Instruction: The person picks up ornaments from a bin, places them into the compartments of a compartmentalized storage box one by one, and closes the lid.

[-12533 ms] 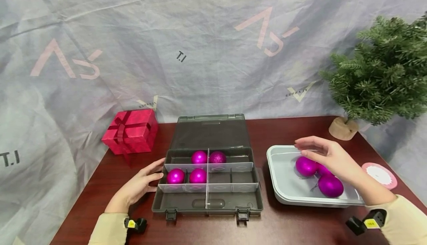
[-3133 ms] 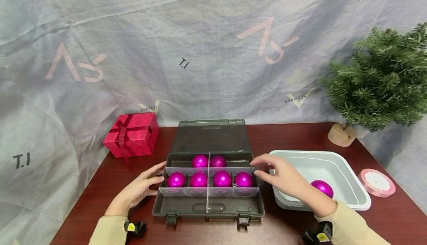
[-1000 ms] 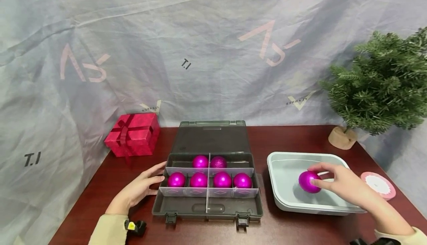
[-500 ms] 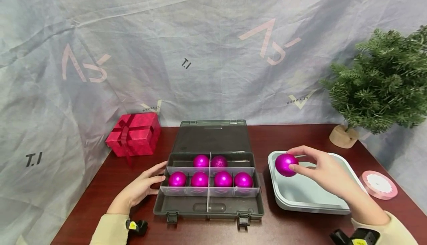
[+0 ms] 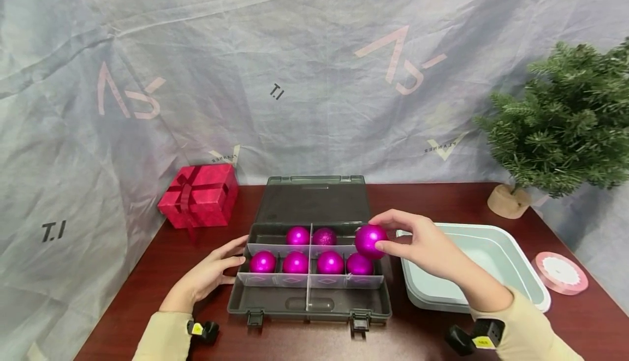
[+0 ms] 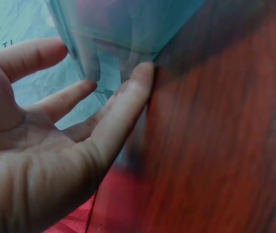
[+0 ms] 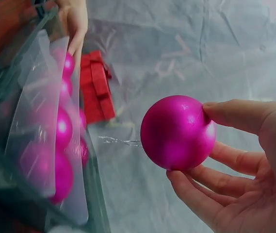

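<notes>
Between the thumb and fingers of my right hand (image 5: 432, 249) is a shiny magenta Christmas bauble (image 5: 371, 241), held above the right end of the divided box. The right wrist view shows a silver loop trailing from this bauble (image 7: 178, 132). The dark translucent box (image 5: 267, 298) lies with its lid open. Baubles fill its middle row, including a magenta bauble (image 5: 330, 262); two more, one a glittery bauble (image 5: 324, 236), sit in the back row. My left hand (image 5: 208, 276) touches the box's left side with extended fingertips, as the left wrist view (image 6: 74, 131) confirms.
Right of the box stands a pale grey tray (image 5: 476, 295) with no bauble visible inside. Beyond it lie a pink ribbon roll (image 5: 560, 273) and a small artificial tree (image 5: 565, 126) on a wooden base. A red gift box (image 5: 199, 197) sits back left.
Over the longer span, baubles went from the tray into the box's right middle compartments. Within the last second my right hand lifted another from the tray leftward over the box. The left hand stayed.
</notes>
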Available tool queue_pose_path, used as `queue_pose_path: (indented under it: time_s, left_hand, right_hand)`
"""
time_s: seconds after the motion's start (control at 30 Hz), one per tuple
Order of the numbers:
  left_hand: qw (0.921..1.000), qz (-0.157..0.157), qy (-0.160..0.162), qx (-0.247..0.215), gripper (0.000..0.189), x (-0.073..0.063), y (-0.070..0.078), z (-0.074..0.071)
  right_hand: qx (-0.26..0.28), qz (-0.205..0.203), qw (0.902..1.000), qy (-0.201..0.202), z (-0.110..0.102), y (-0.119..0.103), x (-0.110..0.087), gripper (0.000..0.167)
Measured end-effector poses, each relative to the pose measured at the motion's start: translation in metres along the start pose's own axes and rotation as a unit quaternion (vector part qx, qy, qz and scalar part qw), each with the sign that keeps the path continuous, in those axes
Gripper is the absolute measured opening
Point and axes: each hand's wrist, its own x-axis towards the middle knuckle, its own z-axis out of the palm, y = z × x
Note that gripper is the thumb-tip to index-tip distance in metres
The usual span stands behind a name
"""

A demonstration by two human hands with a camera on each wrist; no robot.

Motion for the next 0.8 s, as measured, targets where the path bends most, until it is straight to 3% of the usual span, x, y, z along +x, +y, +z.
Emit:
queue_pose_path:
  time_s: [0.27, 0.8]
  left_hand:
    - [1.0000, -0.001, 0.004, 0.002, 0.068, 0.000, 0.000, 0.000]
    - [1.0000, 0.003, 0.002, 0.004, 0.068, 0.000, -0.001, -0.001]
  right_hand:
    - [-0.006, -0.030, 0.9994, -0.014, 0.023, -0.019, 0.020, 0.034]
    - [0.065, -0.051, 0.9904, -0.112, 0.093, -0.029, 0.051, 0.032]
